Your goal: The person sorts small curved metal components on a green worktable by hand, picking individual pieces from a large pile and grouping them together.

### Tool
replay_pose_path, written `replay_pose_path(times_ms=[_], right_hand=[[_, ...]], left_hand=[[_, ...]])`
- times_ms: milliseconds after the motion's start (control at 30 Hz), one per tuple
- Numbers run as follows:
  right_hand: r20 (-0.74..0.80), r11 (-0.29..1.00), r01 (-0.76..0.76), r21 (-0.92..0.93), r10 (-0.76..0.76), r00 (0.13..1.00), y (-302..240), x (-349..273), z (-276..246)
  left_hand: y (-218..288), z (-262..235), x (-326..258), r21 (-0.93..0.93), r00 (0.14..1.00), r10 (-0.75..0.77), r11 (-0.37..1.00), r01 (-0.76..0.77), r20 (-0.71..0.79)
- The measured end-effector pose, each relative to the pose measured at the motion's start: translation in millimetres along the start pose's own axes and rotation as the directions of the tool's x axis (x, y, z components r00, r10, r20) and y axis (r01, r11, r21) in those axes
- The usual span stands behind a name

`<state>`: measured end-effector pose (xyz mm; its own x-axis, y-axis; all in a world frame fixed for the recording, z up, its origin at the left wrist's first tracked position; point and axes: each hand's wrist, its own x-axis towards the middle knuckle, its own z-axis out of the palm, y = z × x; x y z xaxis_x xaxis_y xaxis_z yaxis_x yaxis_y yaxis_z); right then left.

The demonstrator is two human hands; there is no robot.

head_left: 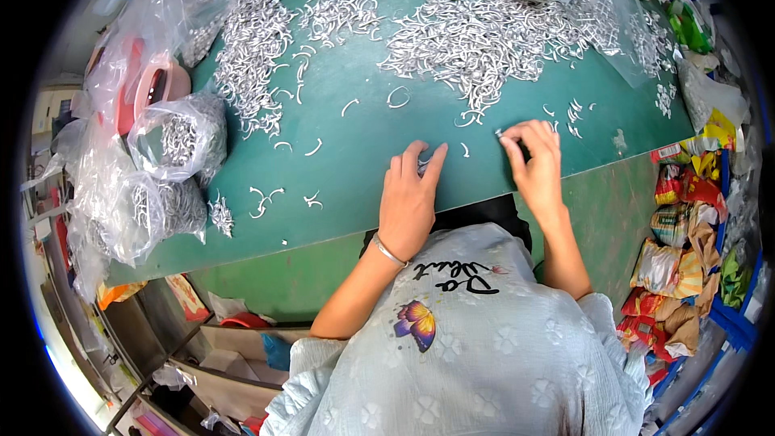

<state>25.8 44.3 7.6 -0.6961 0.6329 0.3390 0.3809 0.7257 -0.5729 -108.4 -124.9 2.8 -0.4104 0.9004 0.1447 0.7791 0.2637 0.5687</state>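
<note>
Pinching a small silvery piece (498, 134) — right hand (536, 168), thumb and forefinger together on it, just above the green table (347, 169), near its front edge. Left hand (408, 198) palm down, thumb and forefinger apart, something silvery in the gap; cannot tell if gripped. Large heap of curved silvery pieces (484, 42) beyond both hands, strays between. Clear plastic bag (211, 133) of like pieces, far left. Writing: black script lettering (466, 277) on the pale shirt (500, 339); printed packets (655, 266) at right — print too small to read.
</note>
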Motion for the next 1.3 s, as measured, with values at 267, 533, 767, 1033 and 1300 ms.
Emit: replay_pose_path(times_ms=[267,533,767,1033,1300], right_hand=[[0.01,0.997,0.03,-0.077,-0.03,1.0,8,-16,-7],[-0.22,0.971,-0.191,-0.143,0.157,0.963,34,-19,-30],[-0.208,0.949,-0.174,-0.261,0.121,0.971,32,8,-19],[-0.113,0.976,-0.092,-0.197,0.071,0.991,31,-5,-19],[-0.288,0.97,-0.231,-0.078,0.2,0.937,65,-25,-51]], left_hand=[[12,3,8,0.01,0.998,-0.052,0.999,0.052,-0.039],[19,18,20,0.03,0.994,-0.015,0.999,0.018,-0.11],[13,12,10,0.034,0.99,-0.06,0.997,0.065,-0.13],[12,3,-2,0.028,0.99,-0.083,0.996,0.087,-0.111],[21,3,-2,-0.021,0.979,-0.08,0.997,0.078,-0.187]])
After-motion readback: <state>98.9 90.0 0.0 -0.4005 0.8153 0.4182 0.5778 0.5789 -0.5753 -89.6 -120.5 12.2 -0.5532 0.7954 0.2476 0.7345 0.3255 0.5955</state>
